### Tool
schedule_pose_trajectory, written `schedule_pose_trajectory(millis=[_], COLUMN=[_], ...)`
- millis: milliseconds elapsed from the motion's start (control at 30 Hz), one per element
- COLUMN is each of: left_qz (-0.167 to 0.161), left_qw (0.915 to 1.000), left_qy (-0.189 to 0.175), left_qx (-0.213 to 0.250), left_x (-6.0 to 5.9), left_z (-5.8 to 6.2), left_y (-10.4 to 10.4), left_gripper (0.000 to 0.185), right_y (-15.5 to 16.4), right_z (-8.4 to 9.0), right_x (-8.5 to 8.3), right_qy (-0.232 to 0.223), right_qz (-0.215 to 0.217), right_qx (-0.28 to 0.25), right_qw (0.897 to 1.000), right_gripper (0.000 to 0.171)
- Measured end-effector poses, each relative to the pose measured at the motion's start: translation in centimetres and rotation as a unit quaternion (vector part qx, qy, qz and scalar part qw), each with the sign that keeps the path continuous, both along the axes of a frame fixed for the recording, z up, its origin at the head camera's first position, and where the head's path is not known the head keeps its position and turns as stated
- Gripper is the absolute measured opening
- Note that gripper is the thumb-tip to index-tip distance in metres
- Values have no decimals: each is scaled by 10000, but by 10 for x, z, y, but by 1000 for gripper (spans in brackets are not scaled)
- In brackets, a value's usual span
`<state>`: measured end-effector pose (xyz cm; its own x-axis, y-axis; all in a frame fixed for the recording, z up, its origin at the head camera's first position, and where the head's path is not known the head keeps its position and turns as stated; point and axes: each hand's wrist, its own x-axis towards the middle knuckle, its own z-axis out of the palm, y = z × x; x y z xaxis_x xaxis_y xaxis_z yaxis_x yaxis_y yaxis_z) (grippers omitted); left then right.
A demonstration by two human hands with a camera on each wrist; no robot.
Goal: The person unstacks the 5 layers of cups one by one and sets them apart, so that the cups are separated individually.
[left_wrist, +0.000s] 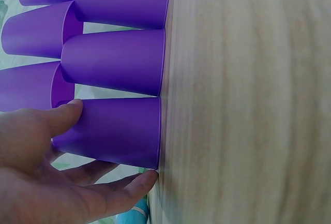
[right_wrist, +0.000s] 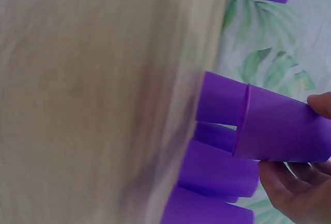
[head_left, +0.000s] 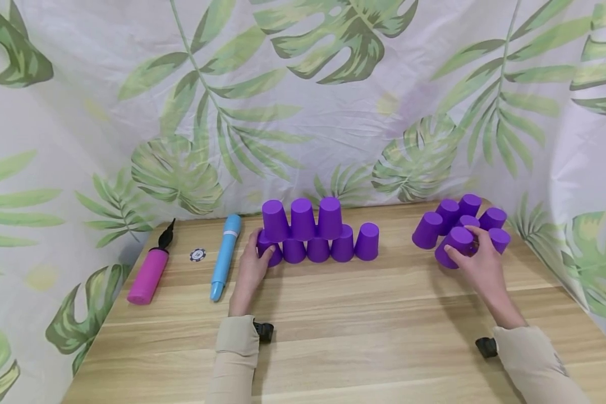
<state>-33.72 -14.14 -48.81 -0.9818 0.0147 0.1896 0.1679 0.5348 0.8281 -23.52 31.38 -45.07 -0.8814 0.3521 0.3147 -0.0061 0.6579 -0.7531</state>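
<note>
My left hand (head_left: 252,268) grips the end cup (left_wrist: 116,131) of a bottom row of several upside-down purple cups, thumb on its near side and fingers around its outer side. Above that row, 3 more upside-down cups (head_left: 303,220) form a second level, bridging the ones beneath. My right hand (head_left: 485,268) holds another purple cup (right_wrist: 284,125), mouth down, between thumb and fingers. It is raised off the table in front of a loose cluster of purple cups (head_left: 427,230) on the right.
To the left lie a light blue tube-shaped balloon pump (head_left: 223,261), a pink hand pump (head_left: 150,275) with a black nozzle and a small poker chip (head_left: 198,255). A leaf-patterned cloth (head_left: 333,140) hangs behind the wooden table (head_left: 353,331).
</note>
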Motion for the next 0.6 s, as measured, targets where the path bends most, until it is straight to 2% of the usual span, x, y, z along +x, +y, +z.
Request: schedule_pose_trajectory(millis=[233, 600], left_qz=[-22, -31], left_qw=[10000, 10000], left_qy=[26, 25], left_qx=[59, 82], left_x=[0, -1], left_z=[0, 1], left_y=[-1, -1], left_gripper=[60, 60], right_y=[5, 7], right_z=[-14, -16], right_x=[-11, -20], right_qy=[-193, -238], right_qz=[83, 303], right_qx=[308, 382], right_qw=[9993, 9985], right_gripper=[65, 64])
